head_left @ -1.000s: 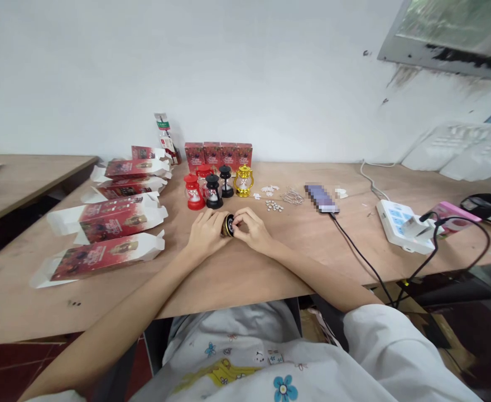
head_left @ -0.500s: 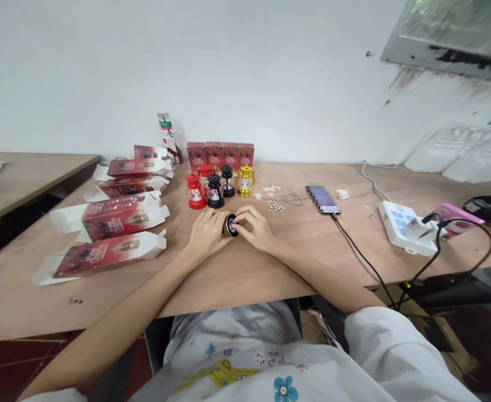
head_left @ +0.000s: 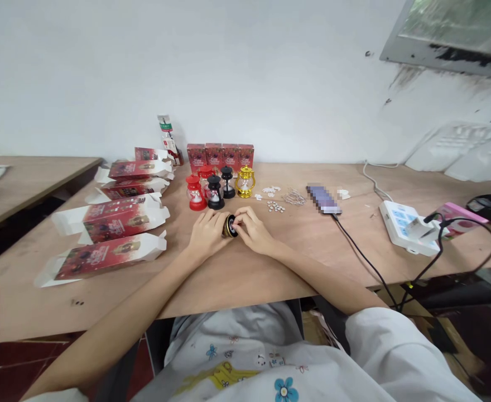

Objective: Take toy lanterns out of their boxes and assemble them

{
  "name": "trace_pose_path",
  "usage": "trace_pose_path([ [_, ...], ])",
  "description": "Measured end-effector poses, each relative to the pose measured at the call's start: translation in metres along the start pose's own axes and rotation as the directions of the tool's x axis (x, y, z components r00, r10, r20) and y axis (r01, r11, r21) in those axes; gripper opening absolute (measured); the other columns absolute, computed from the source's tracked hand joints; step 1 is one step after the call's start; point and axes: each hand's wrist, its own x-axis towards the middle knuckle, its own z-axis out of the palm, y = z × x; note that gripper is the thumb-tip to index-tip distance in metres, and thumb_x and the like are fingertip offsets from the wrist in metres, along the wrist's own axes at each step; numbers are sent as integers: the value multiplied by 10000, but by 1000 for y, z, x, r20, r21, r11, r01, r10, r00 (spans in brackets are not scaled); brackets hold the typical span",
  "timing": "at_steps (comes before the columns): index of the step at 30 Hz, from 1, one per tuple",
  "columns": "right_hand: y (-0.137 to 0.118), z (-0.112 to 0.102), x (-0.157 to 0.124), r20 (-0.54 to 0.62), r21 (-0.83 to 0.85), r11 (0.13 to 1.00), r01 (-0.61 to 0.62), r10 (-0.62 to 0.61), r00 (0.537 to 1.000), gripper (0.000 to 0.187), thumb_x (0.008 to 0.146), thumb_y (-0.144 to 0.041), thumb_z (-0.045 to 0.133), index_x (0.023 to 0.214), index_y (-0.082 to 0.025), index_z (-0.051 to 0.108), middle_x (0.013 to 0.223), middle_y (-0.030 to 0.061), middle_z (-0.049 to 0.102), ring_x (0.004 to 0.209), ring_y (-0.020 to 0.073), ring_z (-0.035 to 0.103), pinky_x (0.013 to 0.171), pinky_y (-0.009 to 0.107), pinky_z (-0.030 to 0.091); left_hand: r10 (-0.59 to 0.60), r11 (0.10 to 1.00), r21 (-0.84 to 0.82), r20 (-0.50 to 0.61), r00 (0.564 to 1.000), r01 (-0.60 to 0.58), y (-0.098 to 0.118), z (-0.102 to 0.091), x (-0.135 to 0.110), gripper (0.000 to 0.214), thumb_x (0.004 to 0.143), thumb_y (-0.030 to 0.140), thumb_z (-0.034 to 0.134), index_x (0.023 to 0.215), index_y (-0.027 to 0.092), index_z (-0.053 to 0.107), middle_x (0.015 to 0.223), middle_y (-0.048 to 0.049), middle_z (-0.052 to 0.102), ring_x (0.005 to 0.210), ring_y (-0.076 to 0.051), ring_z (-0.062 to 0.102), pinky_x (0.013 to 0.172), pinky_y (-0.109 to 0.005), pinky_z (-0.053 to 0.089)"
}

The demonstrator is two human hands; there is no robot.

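Gold-coloured piece (head_left: 226, 228) with a round black end is between the person's two hands, low over the front part of the worktop (head_left: 245, 273). From where I stand, the head view shows it lying on its side, with the black end turned toward the right hand (head_left: 251, 230). The left hand (head_left: 207, 231) is wrapped around the gold part, so its grip is closed about the piece and holds it firmly. The right hand has its thumb and fingers brought near together, and the tips touch the black end; the grip there is narrow, but I cannot tell whether something small is pinched in it.

Just behind the hands, some small lanterns are standing upright: two red lanterns (head_left: 196, 199), two black lanterns (head_left: 215, 195) and one gold lantern (head_left: 245, 184). Behind these, four red boxes (head_left: 246, 155) stand in a row near the wall (head_left: 270, 84). On the left side lie several red cartons (head_left: 111, 224) with their white flaps spread out.

To the right of the gold lantern I see small white pieces (head_left: 271, 192), a group of round silvery discs (head_left: 275, 206) and a loose heap of thin wires (head_left: 294, 197). Farther right there is a phone (head_left: 324, 200) with a black cable (head_left: 356, 257) attached, then a white power strip (head_left: 407, 228), well apart from the hands.
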Motion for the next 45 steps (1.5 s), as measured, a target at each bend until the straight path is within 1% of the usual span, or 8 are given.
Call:
trace_pose_path([
  [19, 5, 9, 1, -88, 254, 962, -103, 129, 988, 40, 843, -254, 486, 828, -221, 469, 973, 55, 503, 912, 151, 545, 794, 303, 521, -92, 994, -54, 56, 994, 95, 3, -1, 1, 288, 793, 322, 552, 1031, 163, 578, 948, -124, 680, 916, -285, 584, 766, -387, 475],
  [23, 4, 15, 2, -134, 351, 913, -210, 271, 953, 39, 805, -238, 504, 833, -210, 508, 922, 38, 544, 853, 141, 573, 818, 308, 513, -118, 993, -3, 124, 985, 119, 6, -3, 5, 271, 763, 294, 579, 999, 160, 570, 916, -128, 684, 923, -300, 590, 769, -395, 472],
  [25, 3, 20, 3, -95, 444, 825, -350, 431, 897, 65, 783, -229, 513, 831, -199, 545, 881, 26, 577, 814, 138, 590, 822, 319, 515, -143, 989, 48, 193, 971, 137, 10, -4, 10, 260, 737, 272, 598, 968, 155, 569, 909, -136, 684, 924, -314, 596, 756, -398, 472],
  [28, 6, 26, 5, 43, 655, 515, -553, 705, 708, 78, 766, -202, 496, 758, -181, 571, 781, 5, 605, 756, 131, 601, 772, 319, 537, -186, 980, 130, 332, 925, 150, 16, -6, 23, 255, 701, 242, 625, 923, 125, 578, 869, -164, 680, 885, -336, 616, 688, -390, 469],
  [30, 11, 26, 8, 147, 802, 240, -547, 809, 569, 117, 766, -162, 462, 689, -174, 549, 701, -3, 596, 703, 122, 602, 733, 309, 553, -176, 979, 167, 408, 896, 116, 21, -8, 39, 262, 692, 217, 640, 919, 96, 588, 820, -178, 678, 847, -341, 629, 646, -374, 458],
  [32, 19, 24, 11, 207, 878, 61, -475, 846, 492, 160, 772, -129, 422, 650, -178, 513, 633, -8, 578, 649, 116, 600, 716, 311, 567, -99, 984, 176, 449, 888, 21, 27, -10, 58, 246, 702, 157, 628, 931, 72, 604, 822, -190, 683, 855, -337, 636, 651, -364, 447],
  [37, 43, 8, 19, 191, 932, -16, -363, 871, 452, 171, 807, -138, 394, 676, -204, 483, 606, -14, 562, 605, 113, 589, 669, 291, 594, 202, 949, 122, 478, 855, -292, 44, -10, 109, 207, 767, 23, 509, 883, 75, 673, 865, -196, 700, 917, -314, 628, 721, -382, 407],
  [45, 58, -3, 20, 162, 966, -45, -253, 872, 463, 184, 836, -151, 381, 692, -205, 482, 663, 30, 618, 713, 161, 668, 749, 377, 612, 424, 865, 89, 398, 813, -494, 35, 12, 148, 303, 818, 43, 414, 855, 133, 700, 913, -164, 668, 955, -270, 556, 790, -406, 347],
])
